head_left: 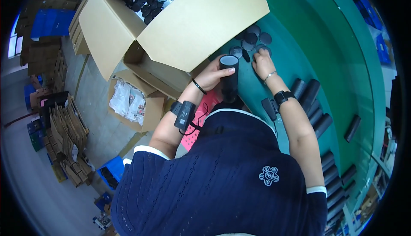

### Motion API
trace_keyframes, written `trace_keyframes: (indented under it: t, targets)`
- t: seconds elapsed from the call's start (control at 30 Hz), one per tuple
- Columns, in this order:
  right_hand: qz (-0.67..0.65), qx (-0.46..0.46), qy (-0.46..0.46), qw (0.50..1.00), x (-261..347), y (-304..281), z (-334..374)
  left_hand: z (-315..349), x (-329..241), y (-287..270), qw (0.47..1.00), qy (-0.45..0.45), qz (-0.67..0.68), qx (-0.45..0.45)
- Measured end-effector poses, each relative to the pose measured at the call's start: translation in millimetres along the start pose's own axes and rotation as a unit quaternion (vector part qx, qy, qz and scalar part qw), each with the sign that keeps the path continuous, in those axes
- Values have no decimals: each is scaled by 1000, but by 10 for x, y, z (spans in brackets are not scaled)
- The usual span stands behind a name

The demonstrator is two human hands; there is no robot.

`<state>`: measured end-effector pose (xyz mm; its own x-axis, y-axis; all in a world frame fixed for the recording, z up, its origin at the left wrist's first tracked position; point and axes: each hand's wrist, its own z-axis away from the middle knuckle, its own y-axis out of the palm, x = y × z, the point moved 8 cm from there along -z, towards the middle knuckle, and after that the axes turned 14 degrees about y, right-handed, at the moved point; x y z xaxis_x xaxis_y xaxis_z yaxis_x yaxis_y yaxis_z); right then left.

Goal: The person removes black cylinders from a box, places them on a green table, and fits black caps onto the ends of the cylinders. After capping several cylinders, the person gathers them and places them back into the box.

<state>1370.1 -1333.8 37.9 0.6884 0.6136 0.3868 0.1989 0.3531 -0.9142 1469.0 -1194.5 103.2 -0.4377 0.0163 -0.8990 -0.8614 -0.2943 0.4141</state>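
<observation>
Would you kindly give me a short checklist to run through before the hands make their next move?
1. Left hand secure on the black tube: ok, thumb and fingers wrap its upper part.
2. Tube's upper end open: cannot tell; it shows a pale round face within a dark rim.
3. Right hand at the round discs: ok, its fingertips are down among them.
4. Disc gripped: cannot tell, the fingers hide it.
5. Full view of the discs: not ok, the carton flap covers part of the group.
6. More discs at hand: ok, several lie loose on the green table.
</observation>
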Motion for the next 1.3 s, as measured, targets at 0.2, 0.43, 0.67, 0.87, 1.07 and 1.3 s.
trace_keyframes:
  t: [0.2, 0.43, 0.67, 0.87, 1.07, 1.3]
  targets:
    - [-70, -33, -20, 997, 176, -241, 159, -22, 160, -75, 1000, 8, 14, -13]
    - [-84, -13, -30, 996, 413, -49, 110, 66, 233, -71, 999, 18, 20, -42]
    - [-421, 69, 145, 893, -168, -265, 236, 58, -46, 351, 990, 74, -97, 73]
    - [-909, 252, 49, 327, -461, -872, 955, -89, 61, 883, 978, 40, -74, 191]
    - [-913, 191, 5, 362, -773, -1187, 1400, -241, 293, 1441, 952, 70, -116, 274]
    - [-906, 150, 39, 395, -1009, -1312, 1680, -377, 596, 1704, 924, 57, -156, 343]
